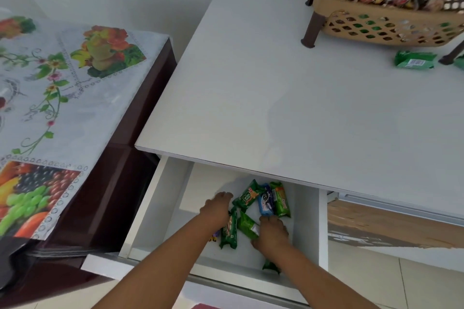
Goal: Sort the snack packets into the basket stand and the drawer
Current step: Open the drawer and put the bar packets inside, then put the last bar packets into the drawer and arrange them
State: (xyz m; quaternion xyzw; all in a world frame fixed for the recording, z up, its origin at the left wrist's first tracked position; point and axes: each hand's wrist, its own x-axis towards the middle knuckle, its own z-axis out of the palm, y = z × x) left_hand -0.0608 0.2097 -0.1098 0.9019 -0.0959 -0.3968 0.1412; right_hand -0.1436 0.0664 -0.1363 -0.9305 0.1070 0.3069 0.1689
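Note:
The white drawer (160, 208) under the table is pulled out, and both my hands are inside it. Several green snack packets and a blue packet (266, 203) lie on its floor. My left hand (217, 206) reaches in with fingers stretched forward, next to an upright green packet (229, 229) and a tilted one (247, 195). My right hand (272, 233) curls over the end of another green packet (246, 224). A further green packet (281, 199) lies beside the blue one. The beige basket stand (376, 30) at the top right holds mixed packets.
A loose green packet (414, 59) lies on the white table (276, 95) beside a brown leg of the stand. A dark cabinet with a fruit-print cover (62, 98) stands to the left. One more green packet (271, 265) lies near the drawer's front.

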